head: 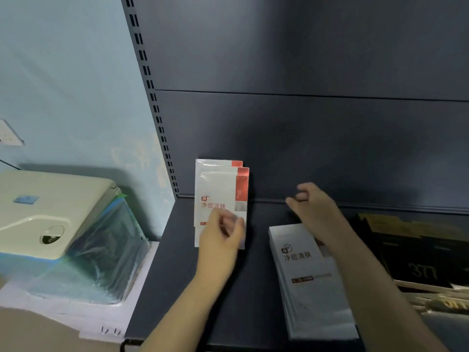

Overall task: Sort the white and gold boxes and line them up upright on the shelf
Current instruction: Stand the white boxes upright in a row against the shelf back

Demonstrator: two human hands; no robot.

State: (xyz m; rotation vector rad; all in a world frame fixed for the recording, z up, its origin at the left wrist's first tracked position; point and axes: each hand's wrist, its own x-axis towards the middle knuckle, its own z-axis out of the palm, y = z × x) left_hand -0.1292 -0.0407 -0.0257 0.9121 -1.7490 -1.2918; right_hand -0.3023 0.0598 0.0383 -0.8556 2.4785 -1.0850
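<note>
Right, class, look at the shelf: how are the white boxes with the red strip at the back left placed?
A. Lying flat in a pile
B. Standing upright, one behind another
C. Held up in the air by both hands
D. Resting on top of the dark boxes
B: the white boxes with the red strip stand upright on the shelf, staggered one behind another against the back panel.

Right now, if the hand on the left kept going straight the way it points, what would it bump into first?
Probably the front white box standing upright on the shelf. The left hand points up and back at its lower face and already overlaps it, though blur hides whether the fingers touch it yet.
</note>
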